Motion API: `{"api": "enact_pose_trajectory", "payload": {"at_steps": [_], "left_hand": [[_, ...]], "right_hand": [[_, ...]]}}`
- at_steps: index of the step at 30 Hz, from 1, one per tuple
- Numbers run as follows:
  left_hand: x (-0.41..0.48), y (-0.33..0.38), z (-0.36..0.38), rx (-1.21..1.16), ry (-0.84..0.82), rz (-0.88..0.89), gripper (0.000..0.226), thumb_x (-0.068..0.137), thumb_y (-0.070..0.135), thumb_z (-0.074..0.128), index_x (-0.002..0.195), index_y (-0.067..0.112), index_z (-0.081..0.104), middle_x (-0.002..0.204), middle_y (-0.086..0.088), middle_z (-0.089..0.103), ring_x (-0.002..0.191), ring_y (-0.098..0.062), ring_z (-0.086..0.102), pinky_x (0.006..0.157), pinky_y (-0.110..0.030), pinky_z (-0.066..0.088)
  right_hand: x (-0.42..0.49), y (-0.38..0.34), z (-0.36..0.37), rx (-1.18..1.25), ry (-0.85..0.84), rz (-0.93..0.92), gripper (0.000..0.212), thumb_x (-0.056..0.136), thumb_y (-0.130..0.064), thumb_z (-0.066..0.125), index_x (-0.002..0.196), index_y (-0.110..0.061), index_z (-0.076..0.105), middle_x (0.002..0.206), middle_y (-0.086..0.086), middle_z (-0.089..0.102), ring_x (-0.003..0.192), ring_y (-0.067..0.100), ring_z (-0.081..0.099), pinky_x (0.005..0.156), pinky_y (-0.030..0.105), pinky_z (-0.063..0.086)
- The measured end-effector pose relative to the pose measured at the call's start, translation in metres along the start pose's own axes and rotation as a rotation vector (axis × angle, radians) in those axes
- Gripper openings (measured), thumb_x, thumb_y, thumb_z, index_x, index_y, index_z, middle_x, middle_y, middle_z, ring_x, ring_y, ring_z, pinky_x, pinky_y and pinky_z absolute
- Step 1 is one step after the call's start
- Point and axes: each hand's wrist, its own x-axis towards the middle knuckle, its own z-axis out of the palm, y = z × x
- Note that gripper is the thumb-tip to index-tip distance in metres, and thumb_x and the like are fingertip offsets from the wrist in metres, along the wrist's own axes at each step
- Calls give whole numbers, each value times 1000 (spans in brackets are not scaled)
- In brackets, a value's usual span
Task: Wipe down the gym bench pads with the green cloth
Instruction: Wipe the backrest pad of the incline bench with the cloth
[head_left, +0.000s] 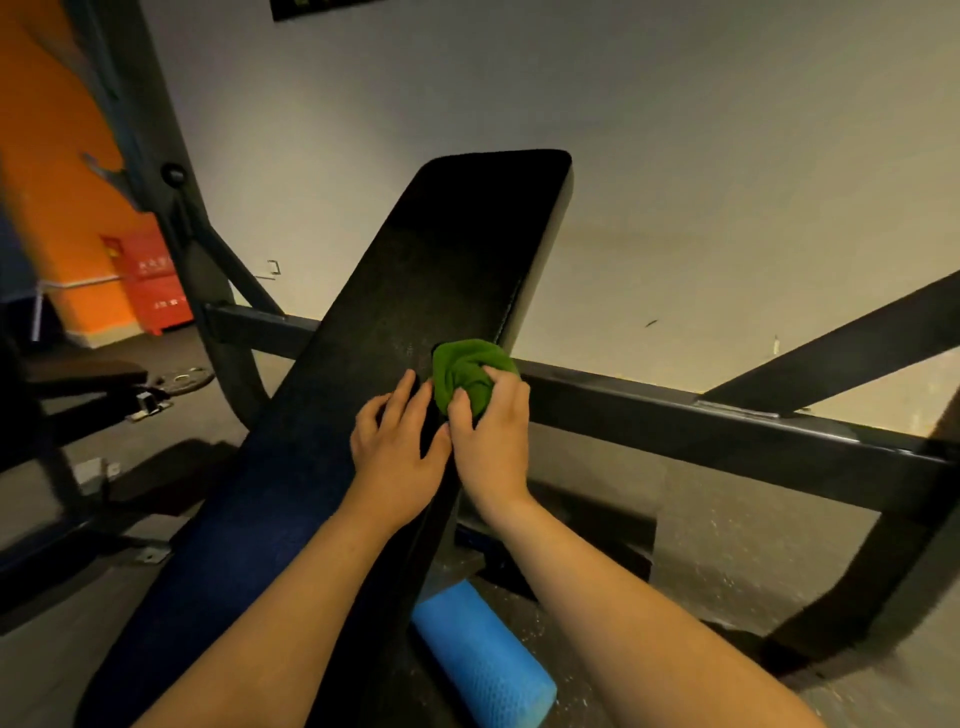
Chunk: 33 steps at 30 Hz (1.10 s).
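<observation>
- Head view looks down a long black padded surface (441, 249) that slopes up and away toward a pale wall (675, 156).
- The green cloth (465, 371) is bunched into a ball on the right edge of the padded surface, about midway along its length.
- The right hand (491, 441) holds the cloth from below. Its grip is closed round the wad, with the fingers curled into the fabric and the thumb on the left side.
- The left hand (395, 457) lies palm down on the padded surface just beside the cloth. Its grip is spread, with the fingers straight and holding nothing, and its thumb touches the right hand.
- A dark steel frame beam (701, 415) runs across behind the hands.
- A blue foam roller (488, 660) lies on the floor (727, 561) under the right forearm.
- Far left, a weight plate (184, 378) lies flat on the floor, and a red cabinet (156, 280) stands against an orange wall.
</observation>
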Motion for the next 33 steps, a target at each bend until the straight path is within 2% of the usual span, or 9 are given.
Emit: {"api": "enact_pose_trajectory", "payload": {"at_steps": [6,10,13,18,22,25,28,31,33], "left_hand": [[-28,1,-6,-44,-42,-51,63,99,59,38,157,40,19,167,12,5,145,-16,5,121,-47,18],[-28,3,-6,-53,-48,-74,62,100,57,39,156,41,19,167,12,6,145,-19,7,121,-47,19],[-28,4,0,-31,-19,-90,61,101,55,38,157,40,18,167,10,5,146,-19,7,121,-45,18],[-31,11,6,31,1,-115,59,104,52,31,158,37,13,168,9,1,148,-18,4,123,-48,13],[-33,14,6,44,28,-103,60,103,54,30,159,38,13,168,10,1,150,-17,2,122,-46,8],[-33,8,9,55,40,-101,60,102,57,29,158,41,12,167,13,0,150,-14,0,121,-45,5],[-32,4,11,65,49,-96,59,102,58,27,157,42,11,167,14,0,150,-13,-2,121,-45,4],[-31,4,12,67,48,-88,60,102,57,27,157,42,12,167,14,0,150,-12,-3,121,-45,3],[-32,3,12,64,52,-88,60,102,57,28,157,42,12,167,14,0,150,-12,-3,121,-45,3]], "right_hand": [[54,-16,-17,-175,-64,-2,28,99,-22,56,126,-17,51,148,11,19,137,30,26,109,28,27],[59,-21,-9,-155,-88,82,48,104,-27,44,150,-18,32,152,14,27,138,31,32,112,41,37],[25,-12,-1,-96,-84,167,58,105,-37,38,156,-21,16,143,15,39,124,29,50,101,44,49],[-23,-1,-9,-84,-83,158,35,103,-36,41,132,-16,45,118,6,51,114,21,45,88,30,42],[8,-2,-17,-125,-50,83,27,103,-25,48,122,-6,50,138,15,33,126,28,32,105,36,36],[65,-8,-24,-94,-20,65,31,104,-22,46,128,-2,48,154,15,24,140,29,24,111,31,26],[93,-14,-14,-59,-11,62,40,103,-21,47,140,-7,39,142,14,38,131,31,37,104,30,31],[69,-13,5,-165,-4,36,53,101,-26,51,148,-11,30,142,14,33,128,30,34,105,37,37],[48,-8,8,-177,19,8,52,100,-26,51,146,-13,33,137,13,35,124,26,35,98,31,39]]}}
